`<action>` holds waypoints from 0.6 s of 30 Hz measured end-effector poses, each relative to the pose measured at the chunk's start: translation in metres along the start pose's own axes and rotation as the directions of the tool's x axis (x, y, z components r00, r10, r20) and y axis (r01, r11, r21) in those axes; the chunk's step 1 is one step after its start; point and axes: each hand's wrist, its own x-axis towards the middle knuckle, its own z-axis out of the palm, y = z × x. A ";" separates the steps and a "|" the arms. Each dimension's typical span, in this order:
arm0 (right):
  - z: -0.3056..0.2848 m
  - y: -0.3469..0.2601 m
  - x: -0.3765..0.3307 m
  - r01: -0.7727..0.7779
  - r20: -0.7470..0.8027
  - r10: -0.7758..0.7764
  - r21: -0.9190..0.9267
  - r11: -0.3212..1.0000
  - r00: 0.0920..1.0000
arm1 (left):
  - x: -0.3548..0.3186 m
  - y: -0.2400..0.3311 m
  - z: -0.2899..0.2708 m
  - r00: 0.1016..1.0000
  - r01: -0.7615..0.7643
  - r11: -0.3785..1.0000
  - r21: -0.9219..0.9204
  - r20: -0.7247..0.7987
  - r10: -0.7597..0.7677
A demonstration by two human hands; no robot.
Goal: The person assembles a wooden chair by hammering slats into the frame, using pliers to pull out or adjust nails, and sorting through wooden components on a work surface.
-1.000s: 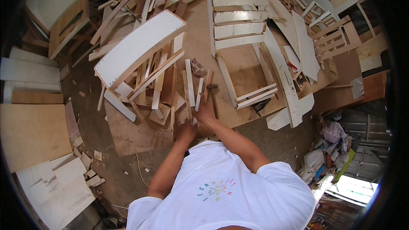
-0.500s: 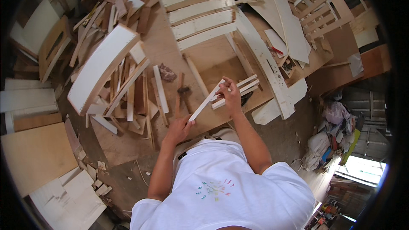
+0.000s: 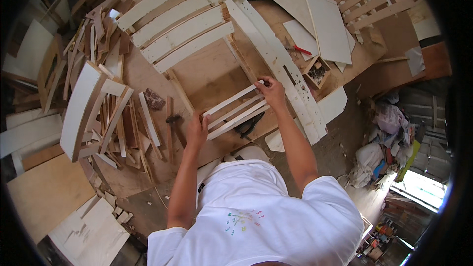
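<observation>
My left hand (image 3: 198,129) pinches the near-left end of a thin white wooden strip (image 3: 231,99). At its far-right end, my right hand (image 3: 272,91) grips the same strip between thumb and fingers. Two similar strips (image 3: 239,116) lie side by side just below it, across the near end of a wooden frame (image 3: 182,92). White slats (image 3: 185,24) span the far part of this frame, and a long curved white board (image 3: 276,59) runs along its right. Partly covered by the strips is a dark tool (image 3: 250,126) whose kind I cannot make out.
Left of the frame lies a hammer (image 3: 172,119) near a heap of wood offcuts (image 3: 125,123) and a curved white wooden piece (image 3: 81,108). Rightward are red-handled pliers (image 3: 300,49) and a small wooden box (image 3: 317,72) of small metal pieces. Bags (image 3: 372,155) lie on the floor.
The held strip has turned from a steep slant to lie nearly parallel with the other two strips. My hands have moved farther apart, one at each end. The whole view has shifted.
</observation>
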 end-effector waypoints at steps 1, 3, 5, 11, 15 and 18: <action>-0.002 -0.012 -0.001 -0.011 -0.019 0.009 -0.119 0.993 1.000 | 0.001 0.005 0.006 0.998 0.013 0.999 0.051 -0.061 -0.010; -0.003 0.019 0.013 0.027 -0.059 -0.037 -0.157 0.987 0.998 | 0.003 0.020 0.015 0.991 0.042 0.993 0.111 -0.128 -0.027; -0.002 0.026 0.023 0.126 -0.058 -0.145 -0.255 0.959 0.988 | 0.003 0.025 0.020 0.982 0.100 0.985 0.137 -0.175 -0.075; -0.009 0.005 0.010 0.113 0.003 -0.116 -0.280 0.953 0.993 | -0.004 0.010 0.025 0.951 0.092 0.986 0.142 -0.307 -0.045; -0.005 0.011 0.008 0.272 -0.019 -0.296 -0.343 0.899 0.955 | -0.011 0.003 0.030 0.933 0.182 0.980 0.083 -0.328 -0.145; -0.002 0.008 0.004 0.307 0.015 -0.326 -0.381 0.872 0.945 | -0.014 -0.006 0.029 0.931 0.180 0.983 0.024 -0.328 -0.163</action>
